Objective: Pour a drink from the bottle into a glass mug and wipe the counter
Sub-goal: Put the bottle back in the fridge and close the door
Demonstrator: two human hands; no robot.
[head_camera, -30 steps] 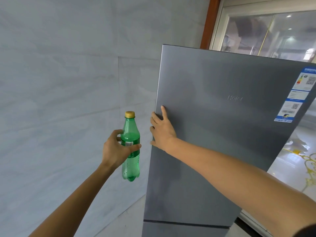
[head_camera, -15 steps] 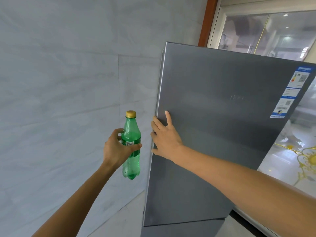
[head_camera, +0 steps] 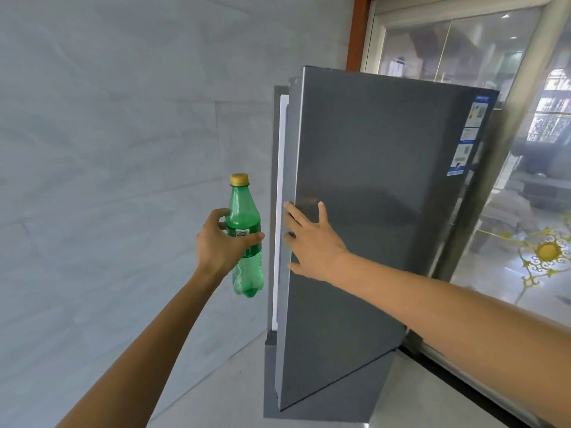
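Fingers of left hand (head_camera: 219, 242) wrapped round green bottle (head_camera: 245, 239) — upright, cap up, held clear of fridge door (head_camera: 370, 211). Right hand (head_camera: 312, 239) flat, fingers spread on door's free edge, holding nothing — bottle just left of it.

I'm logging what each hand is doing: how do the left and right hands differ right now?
The left hand is closed around the green bottle, held upright in the air; the right hand holds nothing. Its fingers are spread flat on the grey fridge door, which stands ajar. Both arms are bare and extended forward.
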